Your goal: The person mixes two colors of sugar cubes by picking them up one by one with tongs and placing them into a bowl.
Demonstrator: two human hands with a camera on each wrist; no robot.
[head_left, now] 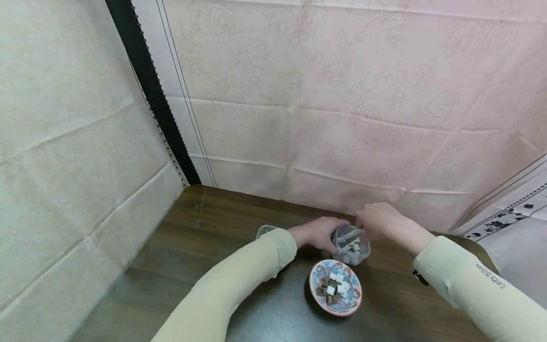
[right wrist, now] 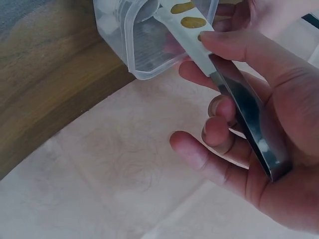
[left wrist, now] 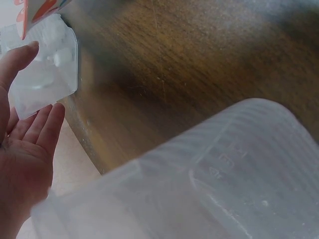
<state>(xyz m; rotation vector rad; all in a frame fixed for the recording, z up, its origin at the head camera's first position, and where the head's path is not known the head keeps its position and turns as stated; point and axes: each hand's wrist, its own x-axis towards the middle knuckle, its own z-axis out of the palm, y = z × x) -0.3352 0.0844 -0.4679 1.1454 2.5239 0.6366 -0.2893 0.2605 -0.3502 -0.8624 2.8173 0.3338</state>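
My left hand [head_left: 321, 232] grips the side of a clear plastic container [head_left: 351, 258], thumb at the near side and fingers at the far side. Pale cubes [head_left: 353, 246] lie in it. Between my right thumb and fingers [right wrist: 214, 132] is a pair of metal tongs [right wrist: 246, 112] with white ends that have yellow oval marks. The tongs' ends reach into the container's mouth, and my right hand [head_left: 378, 221] is above its far right rim. In front of the container stands a patterned bowl [head_left: 317, 300] holding brown cubes [head_left: 332, 299] and white cubes [head_left: 340, 289].
Another clear plastic container [head_left: 266, 230] stands to the left, partly behind my left forearm; it looms large in the left wrist view. The dark wooden table [head_left: 179, 266] ends at a pale cloth wall [head_left: 333, 171] just behind the containers. Another cloth hangs at the left.
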